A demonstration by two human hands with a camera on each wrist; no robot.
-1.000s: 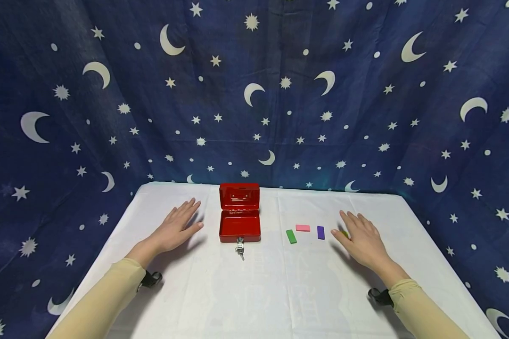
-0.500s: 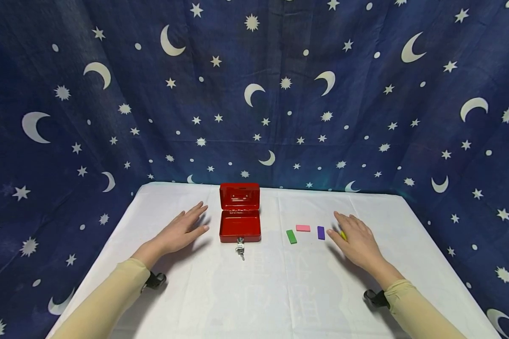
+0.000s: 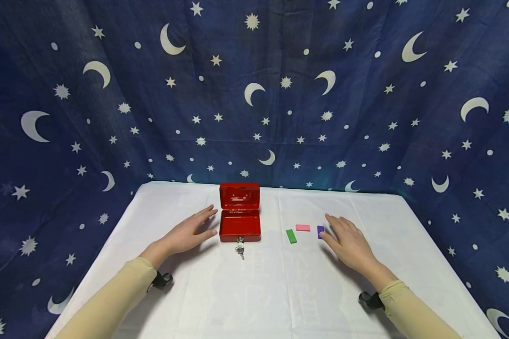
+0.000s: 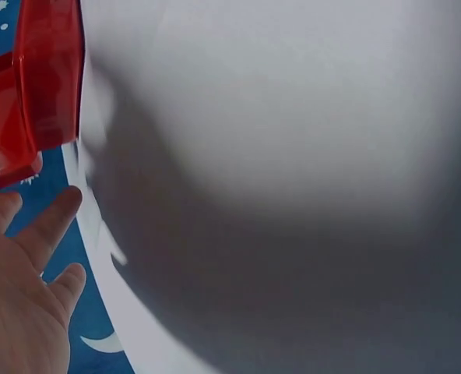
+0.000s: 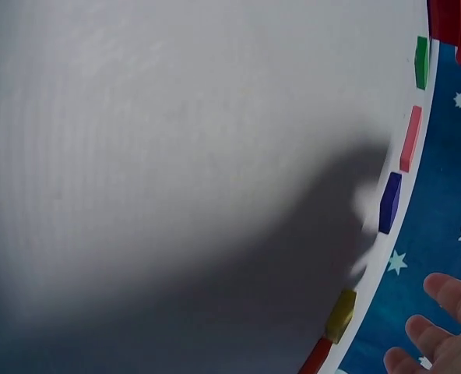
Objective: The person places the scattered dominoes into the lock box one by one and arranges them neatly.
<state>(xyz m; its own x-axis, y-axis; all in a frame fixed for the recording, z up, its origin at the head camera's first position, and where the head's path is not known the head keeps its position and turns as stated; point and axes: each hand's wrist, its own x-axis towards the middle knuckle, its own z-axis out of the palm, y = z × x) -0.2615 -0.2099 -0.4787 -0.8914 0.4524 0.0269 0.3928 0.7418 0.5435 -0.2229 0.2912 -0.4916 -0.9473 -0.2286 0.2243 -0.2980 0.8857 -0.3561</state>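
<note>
A small red metal box (image 3: 240, 226) stands on the table with its lid raised. At its front hangs a small silver lock (image 3: 240, 245) with a key. My left hand (image 3: 186, 235) is just left of the box, fingers extended and holding nothing. My right hand (image 3: 348, 242) reaches in from the right with fingers spread, its thumb overlapping the purple block (image 3: 320, 230) in the head view. A pink block (image 3: 303, 228) and a green block (image 3: 291, 236) lie left of the purple one. The right wrist view also shows a yellow block (image 5: 340, 317) and a red block (image 5: 316, 357), both hidden in the head view.
A white cloth (image 3: 263, 296) covers the table. Behind and on both sides hangs a dark blue curtain (image 3: 220, 94) with moons and stars. Each wrist carries a black camera mount, as at the right wrist mount (image 3: 371, 300).
My left hand has moved right, up close to the box. My right hand has shifted left, from beside the yellow block to the purple block. The box and blocks have stayed put.
</note>
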